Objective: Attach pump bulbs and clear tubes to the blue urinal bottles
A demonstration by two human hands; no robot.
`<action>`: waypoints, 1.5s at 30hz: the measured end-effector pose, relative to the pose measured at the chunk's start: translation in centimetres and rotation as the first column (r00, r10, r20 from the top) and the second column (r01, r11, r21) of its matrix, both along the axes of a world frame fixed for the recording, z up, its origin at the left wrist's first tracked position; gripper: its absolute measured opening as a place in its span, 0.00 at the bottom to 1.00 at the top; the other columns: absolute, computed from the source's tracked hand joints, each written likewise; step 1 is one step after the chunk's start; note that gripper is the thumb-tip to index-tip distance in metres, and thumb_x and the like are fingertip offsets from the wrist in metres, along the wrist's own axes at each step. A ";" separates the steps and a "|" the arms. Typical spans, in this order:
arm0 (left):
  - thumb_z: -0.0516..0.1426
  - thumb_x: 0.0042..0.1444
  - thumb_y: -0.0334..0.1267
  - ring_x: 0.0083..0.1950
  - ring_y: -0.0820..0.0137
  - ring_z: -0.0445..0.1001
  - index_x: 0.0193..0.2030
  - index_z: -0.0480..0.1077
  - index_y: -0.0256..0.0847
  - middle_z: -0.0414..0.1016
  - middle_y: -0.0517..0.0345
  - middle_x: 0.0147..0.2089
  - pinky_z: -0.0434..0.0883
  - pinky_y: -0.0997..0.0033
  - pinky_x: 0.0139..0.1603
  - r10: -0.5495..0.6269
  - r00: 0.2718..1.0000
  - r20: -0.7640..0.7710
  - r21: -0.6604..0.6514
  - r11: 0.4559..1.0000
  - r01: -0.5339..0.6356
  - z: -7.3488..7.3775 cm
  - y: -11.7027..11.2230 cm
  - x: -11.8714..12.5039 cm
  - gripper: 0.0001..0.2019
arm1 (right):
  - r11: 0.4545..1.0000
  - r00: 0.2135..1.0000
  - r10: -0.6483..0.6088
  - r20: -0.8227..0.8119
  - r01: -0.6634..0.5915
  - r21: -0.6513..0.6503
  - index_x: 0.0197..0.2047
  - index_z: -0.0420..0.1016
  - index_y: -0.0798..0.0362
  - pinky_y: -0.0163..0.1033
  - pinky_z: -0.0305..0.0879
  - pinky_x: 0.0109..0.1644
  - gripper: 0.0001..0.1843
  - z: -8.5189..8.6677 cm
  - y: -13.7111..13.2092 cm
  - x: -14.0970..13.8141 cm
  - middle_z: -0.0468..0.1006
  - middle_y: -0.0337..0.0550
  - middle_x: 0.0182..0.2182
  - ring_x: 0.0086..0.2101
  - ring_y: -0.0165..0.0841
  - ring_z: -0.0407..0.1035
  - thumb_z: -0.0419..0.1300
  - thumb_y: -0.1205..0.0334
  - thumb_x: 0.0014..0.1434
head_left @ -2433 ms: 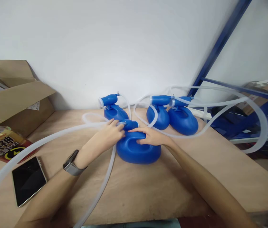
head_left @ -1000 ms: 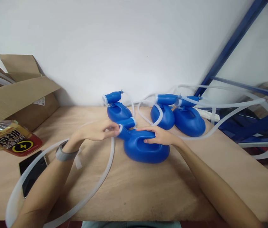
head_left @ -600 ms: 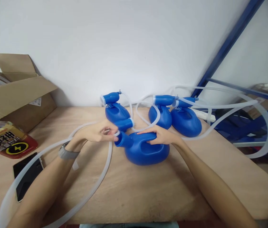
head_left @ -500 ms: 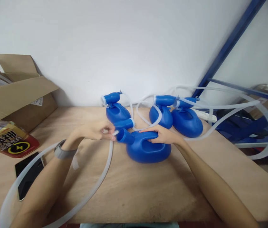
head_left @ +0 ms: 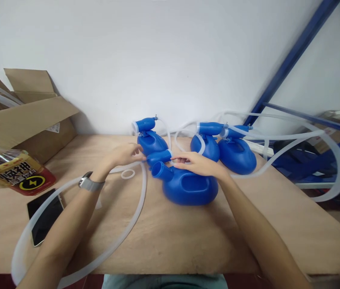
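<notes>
A blue plastic jug [head_left: 189, 190] lies on its rounded side, its wide mouth pointing up-left. Behind its neck lies a loose blue funnel-like tube piece [head_left: 159, 157] with a white rim on its right end. My left hand [head_left: 127, 155] is at that piece's left end, fingers apart and curved; whether they touch it I cannot tell. My right hand [head_left: 199, 163] reaches over the jug's top, fingers stretched towards the white rim, holding nothing visible. A white ring [head_left: 128, 174] lies below my left hand. A translucent hose [head_left: 140, 206] loops from there across the table around my left forearm.
Three blue jugs with fitted tops and hoses stand at the back, one jug [head_left: 154, 142] left and two right, including the rightmost jug [head_left: 238, 158]. At left are a cardboard box [head_left: 55, 138], a drink bottle [head_left: 22, 172] and a phone [head_left: 46, 216]. Blue metal rack [head_left: 290, 60] at right.
My left hand has released the small white piece it pinched beside the jug's mouth and moved up-left. My right hand has left the jug's handle and shifted towards the funnel-like piece's rim.
</notes>
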State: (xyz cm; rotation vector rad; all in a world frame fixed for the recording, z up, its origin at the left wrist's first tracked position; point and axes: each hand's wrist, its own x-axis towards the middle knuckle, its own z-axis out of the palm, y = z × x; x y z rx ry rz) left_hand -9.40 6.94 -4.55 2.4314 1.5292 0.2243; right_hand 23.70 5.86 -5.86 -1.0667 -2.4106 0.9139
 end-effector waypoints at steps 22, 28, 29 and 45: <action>0.56 0.71 0.49 0.38 0.66 0.82 0.38 0.81 0.40 0.86 0.51 0.40 0.77 0.70 0.38 -0.284 0.864 0.415 0.569 0.823 -0.003 2.6 -3.4 1.9 0.18 | 0.859 0.846 -0.209 -0.490 0.399 0.322 0.46 0.83 0.48 0.50 0.71 0.58 0.23 3.3 0.3 -2.8 0.86 0.43 0.46 0.49 0.46 0.78 0.77 0.47 0.50; 0.60 0.68 0.48 0.41 0.65 0.84 0.48 0.82 0.41 0.87 0.52 0.43 0.79 0.72 0.37 -0.316 0.839 0.443 0.515 0.856 0.050 3.4 -4.2 1.8 0.15 | 0.851 0.781 -0.217 -0.585 0.445 0.279 0.40 0.82 0.49 0.47 0.71 0.50 0.19 4.3 -0.3 -2.0 0.84 0.41 0.40 0.43 0.43 0.77 0.76 0.46 0.51; 0.60 0.69 0.47 0.41 0.66 0.84 0.47 0.82 0.40 0.87 0.52 0.44 0.79 0.73 0.37 -0.337 0.839 0.427 0.537 0.841 0.065 3.3 -4.3 1.9 0.14 | 0.849 0.777 -0.216 -0.591 0.448 0.279 0.40 0.82 0.48 0.47 0.71 0.50 0.19 4.3 -0.4 -2.0 0.84 0.41 0.40 0.43 0.43 0.77 0.76 0.46 0.50; 0.46 0.75 0.38 0.43 0.63 0.74 0.43 0.73 0.41 0.77 0.51 0.42 0.70 0.64 0.45 -0.395 0.918 0.027 0.512 0.795 0.327 3.3 -4.5 2.9 0.15 | 0.867 0.827 -0.177 -0.533 0.387 0.313 0.40 0.84 0.50 0.45 0.71 0.48 0.18 5.3 -1.5 -1.5 0.86 0.43 0.41 0.44 0.44 0.78 0.77 0.49 0.50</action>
